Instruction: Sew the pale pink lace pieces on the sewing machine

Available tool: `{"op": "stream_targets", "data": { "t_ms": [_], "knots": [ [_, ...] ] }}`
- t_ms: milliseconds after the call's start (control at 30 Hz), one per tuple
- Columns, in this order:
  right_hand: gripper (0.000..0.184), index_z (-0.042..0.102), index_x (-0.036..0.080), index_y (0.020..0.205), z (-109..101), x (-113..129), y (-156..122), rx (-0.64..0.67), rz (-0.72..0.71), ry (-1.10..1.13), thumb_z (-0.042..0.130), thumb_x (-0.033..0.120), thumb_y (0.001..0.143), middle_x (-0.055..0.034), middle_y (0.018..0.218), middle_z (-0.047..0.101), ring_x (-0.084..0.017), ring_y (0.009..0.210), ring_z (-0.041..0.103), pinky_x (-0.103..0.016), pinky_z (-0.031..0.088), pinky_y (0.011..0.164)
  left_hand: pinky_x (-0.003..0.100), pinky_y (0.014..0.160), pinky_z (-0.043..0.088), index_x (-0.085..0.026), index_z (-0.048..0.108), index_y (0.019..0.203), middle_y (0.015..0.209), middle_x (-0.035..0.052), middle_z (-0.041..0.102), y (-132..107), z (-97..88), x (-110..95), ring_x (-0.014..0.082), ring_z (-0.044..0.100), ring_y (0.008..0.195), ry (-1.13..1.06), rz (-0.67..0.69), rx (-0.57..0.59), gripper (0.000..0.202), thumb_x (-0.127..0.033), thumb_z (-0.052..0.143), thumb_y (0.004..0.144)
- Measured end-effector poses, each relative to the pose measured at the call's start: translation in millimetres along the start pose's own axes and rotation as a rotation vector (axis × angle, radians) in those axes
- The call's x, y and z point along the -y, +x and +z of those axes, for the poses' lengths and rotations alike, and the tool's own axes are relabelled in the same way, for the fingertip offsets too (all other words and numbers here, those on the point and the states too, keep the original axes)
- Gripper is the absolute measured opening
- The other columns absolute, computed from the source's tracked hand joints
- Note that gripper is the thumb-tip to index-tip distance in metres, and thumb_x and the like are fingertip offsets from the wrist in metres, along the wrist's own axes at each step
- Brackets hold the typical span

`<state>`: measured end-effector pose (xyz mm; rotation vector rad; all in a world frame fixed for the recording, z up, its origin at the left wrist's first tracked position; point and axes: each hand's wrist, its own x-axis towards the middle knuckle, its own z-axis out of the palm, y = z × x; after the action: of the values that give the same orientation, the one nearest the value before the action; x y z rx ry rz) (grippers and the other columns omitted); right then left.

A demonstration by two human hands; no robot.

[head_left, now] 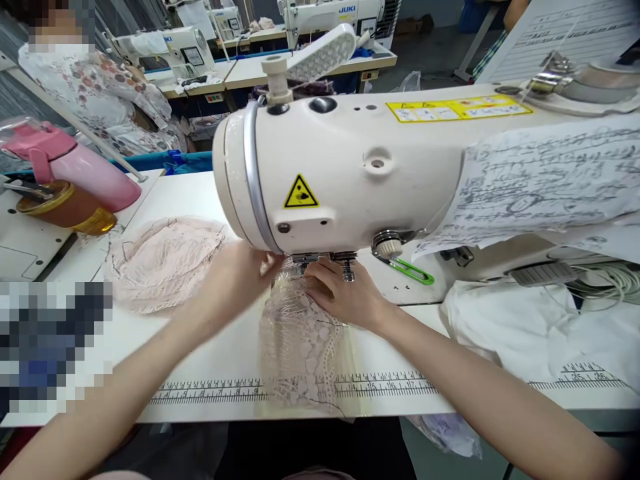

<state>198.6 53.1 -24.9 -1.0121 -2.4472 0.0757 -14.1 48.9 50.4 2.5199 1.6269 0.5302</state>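
Observation:
A strip of pale, see-through lace (305,347) runs from the table's front edge up under the head of a white sewing machine (340,173). My left hand (253,270) is closed at the lace's left edge, close to the needle area, its fingertips partly hidden by the machine head. Curled over the lace just right of the presser foot (305,262) is my right hand (347,293), fingers bent and pressed on the fabric. Left of my left hand lies a round heap of pale pink lace (167,263).
A pink bottle (90,167) and an amber cup (67,207) stand at the left. White cloth (510,320) lies at the right, beside coiled cord (610,283). A green tool (413,271) rests on the machine bed. A person (100,100) sits beyond, near other machines.

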Motion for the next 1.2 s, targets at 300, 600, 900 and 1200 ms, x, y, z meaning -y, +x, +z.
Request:
{"op": "stream_targets", "data": {
  "t_ms": [300,600,900,1200],
  "knots": [
    [0.041,0.046,0.024,0.133,-8.7,0.0,3.3,0.195,0.006,0.162,0.048,0.034,0.094,-0.0066,0.131,0.061,-0.025,0.116,0.056,-0.042,0.037,0.098,0.041,0.089,0.051,-0.014,0.056,0.117,0.121,0.0131,0.062,-54.0,34.7,-14.8,0.0271,0.058,0.112,0.131,0.225,-0.022,0.026,-0.025,0.048,0.095],
    [0.052,0.048,0.032,0.131,-15.4,5.0,5.8,0.248,0.178,0.513,0.066,0.035,0.083,-0.0017,0.124,0.063,-0.022,0.110,0.059,-0.037,0.048,0.089,0.030,0.066,0.046,-0.020,0.054,0.094,0.090,0.0027,0.063,-29.9,33.1,-5.4,0.0188,0.060,0.079,-0.247,-0.147,0.134,0.015,-0.034,0.048,0.094],
    [0.022,0.062,0.028,0.109,-17.9,11.5,5.7,0.108,0.447,0.544,0.056,0.034,0.089,0.0023,0.084,0.066,-0.011,0.061,0.057,-0.026,0.046,0.063,0.026,0.058,0.040,-0.021,0.055,0.093,0.087,0.0020,0.068,-17.4,24.8,4.9,0.0163,0.059,0.066,-0.277,-0.273,0.242,0.016,-0.037,0.050,0.090],
    [0.028,0.064,0.029,0.116,-8.2,3.5,-2.4,-0.008,0.010,-0.181,0.041,0.028,0.099,0.0003,0.117,0.070,-0.016,0.089,0.065,-0.030,0.036,0.065,0.026,0.049,0.031,-0.020,0.053,0.073,0.064,0.0009,0.061,6.9,10.9,7.7,0.0171,0.057,0.056,0.034,-0.232,0.333,0.028,-0.041,0.050,0.091]
  ]
}}
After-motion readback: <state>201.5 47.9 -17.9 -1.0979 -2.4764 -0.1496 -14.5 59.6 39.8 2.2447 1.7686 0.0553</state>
